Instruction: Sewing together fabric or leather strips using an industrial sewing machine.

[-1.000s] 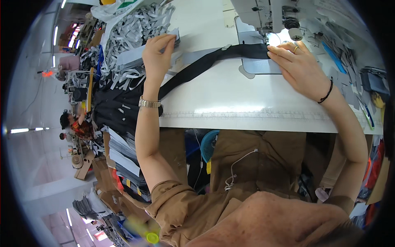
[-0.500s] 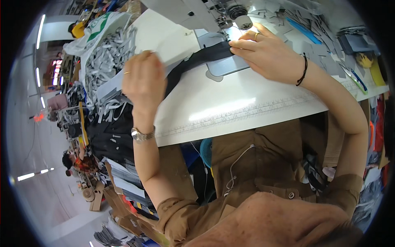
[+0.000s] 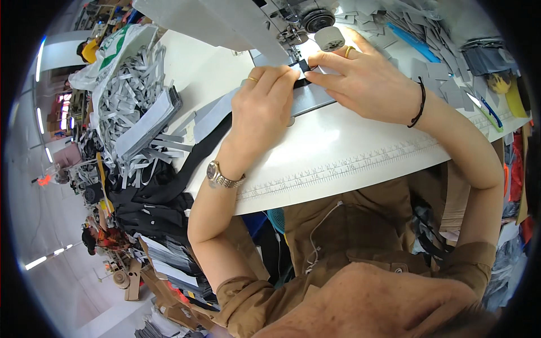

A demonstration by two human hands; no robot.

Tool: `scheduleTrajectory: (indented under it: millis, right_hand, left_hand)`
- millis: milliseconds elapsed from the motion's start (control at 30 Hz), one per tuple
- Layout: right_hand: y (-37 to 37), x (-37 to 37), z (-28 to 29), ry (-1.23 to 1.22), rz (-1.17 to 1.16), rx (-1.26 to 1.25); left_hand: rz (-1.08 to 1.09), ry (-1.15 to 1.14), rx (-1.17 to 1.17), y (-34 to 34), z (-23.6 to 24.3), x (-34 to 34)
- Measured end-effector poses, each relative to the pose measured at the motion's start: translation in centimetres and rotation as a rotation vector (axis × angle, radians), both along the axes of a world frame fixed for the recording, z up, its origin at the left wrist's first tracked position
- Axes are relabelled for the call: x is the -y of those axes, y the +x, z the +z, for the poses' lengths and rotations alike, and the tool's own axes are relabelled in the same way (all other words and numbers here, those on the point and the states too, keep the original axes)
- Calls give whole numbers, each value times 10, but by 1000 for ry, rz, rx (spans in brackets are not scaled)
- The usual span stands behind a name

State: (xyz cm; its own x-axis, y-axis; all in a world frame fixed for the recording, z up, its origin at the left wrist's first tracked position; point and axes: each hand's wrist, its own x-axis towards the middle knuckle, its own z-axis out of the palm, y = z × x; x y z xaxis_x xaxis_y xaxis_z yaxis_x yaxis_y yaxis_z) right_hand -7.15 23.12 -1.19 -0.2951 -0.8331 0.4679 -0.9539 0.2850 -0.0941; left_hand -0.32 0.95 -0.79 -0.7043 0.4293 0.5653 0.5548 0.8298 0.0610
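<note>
At the sewing machine (image 3: 296, 34), both of my hands meet close to the needle. My left hand (image 3: 264, 107), with a watch on its wrist, has its fingertips closed on a light grey strip (image 3: 217, 118) laid along the black fabric (image 3: 211, 138). Part of that strip is hidden under the hand. To the right, my right hand (image 3: 366, 84) pinches the black fabric's end beside the presser foot. Its fingertips nearly touch those of my left hand. The metal machine plate (image 3: 318, 100) lies under the work.
A stack of grey strips (image 3: 149, 121) lies on a heap of cut strips (image 3: 132, 84) at left. Black garments (image 3: 149, 217) hang below. Grey pieces, a blue tool (image 3: 414, 40) and snips (image 3: 487, 110) lie at right. A printed ruler (image 3: 332, 169) edges the table.
My left hand has moved right, from beside the strips to the needle area, bringing a grey strip onto the black fabric. My right hand has stayed nearly in place.
</note>
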Motion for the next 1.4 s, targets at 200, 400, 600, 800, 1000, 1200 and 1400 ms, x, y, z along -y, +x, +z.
scheduleTrajectory:
  millis: [200,400,600,800,1000,1200,1400]
  right_hand:
    - [-2,0,2,-33,19,19]
    - [-3,-2,-2,38,-7,32]
    - [-1,-1,-1,-24,-5,-13]
    - [-5,-8,-5,18,48,-138]
    - [-5,-5,4,-34,19,-109]
    - [-9,-4,3,8,32,-1]
    - [-5,-2,3,24,20,-18]
  left_hand:
    - [-56,-26,-10,-6,5,0]
    - [-9,-32,46,-6,3,-7]
    - [-38,-49,-5,-8,0,-4]
    - [-55,-157,52,0,8,-5]
    - [-30,-250,65,6,14,-8]
    - [-40,-162,117,3,9,-3]
    - [-95,-53,102,0,6,8]
